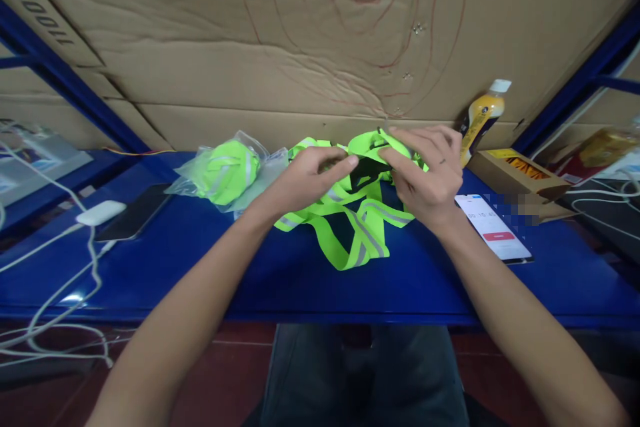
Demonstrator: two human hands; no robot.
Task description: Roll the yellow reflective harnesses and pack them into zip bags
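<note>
A tangle of neon yellow-green reflective strap (370, 230) with silver stripes lies on the blue table, its loops trailing toward the front. My left hand (310, 177) is at its left side, thumb against curled fingers, pinching the strap. Opposite it, my right hand (430, 170) grips a raised loop of the same strap between thumb and fingers. Dark gaps show between the hands, and some of the fingertips are hidden by the folds. To the left of my left hand, a clear plastic bag (187, 177) holds another rolled bundle of reflective strap (227, 170).
A phone (493, 230) with a timer display lies on the right, beside an open cardboard box (525, 177) and a yellow drink bottle (483, 117). On the left are a dark phone (135, 214), a white charger (101, 213) and loose white cables. A cardboard wall (200, 67) stands behind.
</note>
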